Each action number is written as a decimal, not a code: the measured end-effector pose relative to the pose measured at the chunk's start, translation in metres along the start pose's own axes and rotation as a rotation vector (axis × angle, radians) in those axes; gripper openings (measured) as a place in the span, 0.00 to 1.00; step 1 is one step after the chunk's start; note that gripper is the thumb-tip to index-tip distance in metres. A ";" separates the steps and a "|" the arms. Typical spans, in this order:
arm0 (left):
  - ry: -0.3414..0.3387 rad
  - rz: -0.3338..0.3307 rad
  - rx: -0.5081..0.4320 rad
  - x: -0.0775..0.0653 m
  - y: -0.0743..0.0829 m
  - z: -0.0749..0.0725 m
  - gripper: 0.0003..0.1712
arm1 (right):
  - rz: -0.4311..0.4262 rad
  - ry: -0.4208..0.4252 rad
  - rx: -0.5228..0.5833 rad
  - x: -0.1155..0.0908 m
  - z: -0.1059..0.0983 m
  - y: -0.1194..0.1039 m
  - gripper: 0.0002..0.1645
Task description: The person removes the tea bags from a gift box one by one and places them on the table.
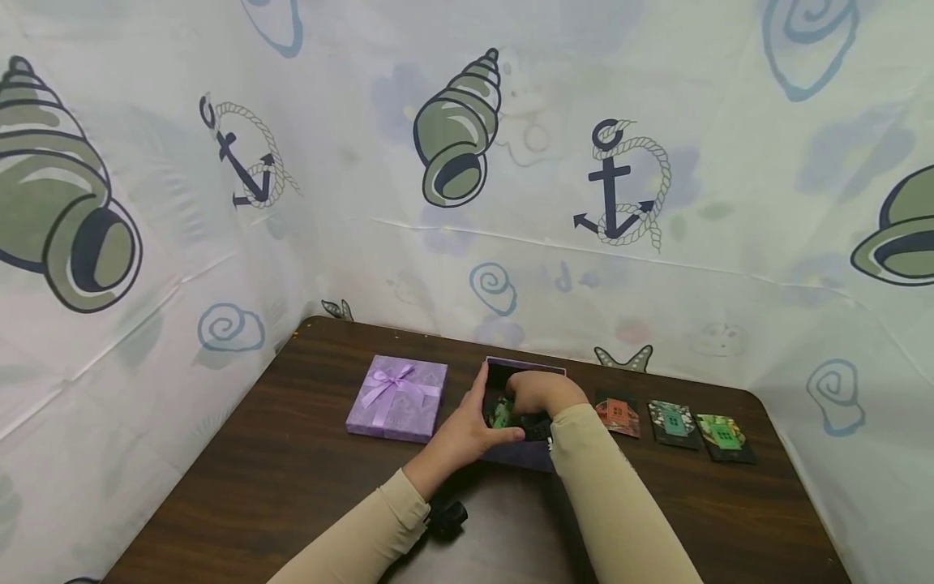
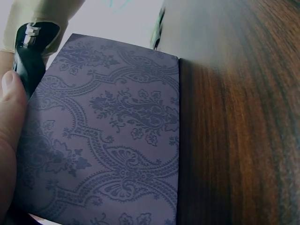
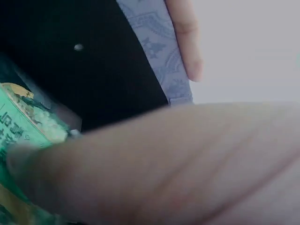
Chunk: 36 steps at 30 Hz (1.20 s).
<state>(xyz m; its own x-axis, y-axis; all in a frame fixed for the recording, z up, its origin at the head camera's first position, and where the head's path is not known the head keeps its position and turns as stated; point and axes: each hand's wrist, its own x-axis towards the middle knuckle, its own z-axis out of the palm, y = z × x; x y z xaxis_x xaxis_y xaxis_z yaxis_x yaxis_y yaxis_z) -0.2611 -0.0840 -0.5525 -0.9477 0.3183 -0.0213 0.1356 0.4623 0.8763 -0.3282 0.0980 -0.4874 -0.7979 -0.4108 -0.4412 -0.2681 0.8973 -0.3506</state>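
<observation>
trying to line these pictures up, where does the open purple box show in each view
Head: the open purple box sits just right of centre, in the lower half.
Left wrist: its patterned outer wall fills much of the left and middle.
Right wrist: its dark inside takes the upper left, edged by patterned purple.
Shared landmark: the left hand, at the box in all three.

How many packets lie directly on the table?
3, right of the box: orange packet nearest it, teal packet next, green packet farthest. The right sleeve may hide more.
</observation>
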 end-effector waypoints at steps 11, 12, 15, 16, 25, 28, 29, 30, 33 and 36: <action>-0.005 0.016 -0.019 0.001 -0.003 -0.001 0.78 | -0.019 0.067 0.121 0.001 -0.004 -0.004 0.08; -0.006 0.020 -0.025 0.001 -0.003 -0.002 0.78 | -0.022 0.069 0.148 0.000 -0.004 -0.004 0.07; -0.017 0.030 -0.045 0.001 -0.002 -0.002 0.77 | -0.027 0.083 0.225 -0.004 -0.005 -0.006 0.03; -0.021 0.032 -0.052 0.001 -0.002 -0.002 0.77 | -0.034 0.093 0.242 -0.006 -0.005 -0.006 0.02; -0.033 0.043 -0.052 0.001 -0.004 -0.002 0.81 | -0.032 0.233 0.302 -0.013 -0.003 -0.013 0.04; -0.039 0.052 -0.043 0.002 -0.005 -0.002 0.83 | -0.009 0.308 0.326 -0.016 -0.006 -0.015 0.07; -0.039 0.054 -0.039 0.003 -0.005 -0.002 0.84 | -0.007 0.333 0.340 -0.016 -0.007 -0.016 0.08; -0.038 0.053 -0.039 0.003 -0.004 -0.003 0.84 | -0.008 0.355 0.351 -0.015 -0.007 -0.017 0.09; -0.030 0.052 -0.028 0.003 -0.004 -0.004 0.85 | -0.007 0.413 0.388 -0.012 -0.007 -0.020 0.13; -0.028 0.051 -0.020 0.003 -0.006 -0.004 0.85 | 0.014 0.486 0.433 -0.011 -0.006 -0.024 0.16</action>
<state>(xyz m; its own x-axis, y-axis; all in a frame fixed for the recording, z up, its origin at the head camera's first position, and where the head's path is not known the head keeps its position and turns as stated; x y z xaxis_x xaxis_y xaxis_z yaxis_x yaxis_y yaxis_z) -0.2654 -0.0891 -0.5556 -0.9313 0.3640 0.0102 0.1772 0.4286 0.8860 -0.3159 0.0822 -0.4693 -0.9803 -0.1883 -0.0601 -0.0948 0.7145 -0.6932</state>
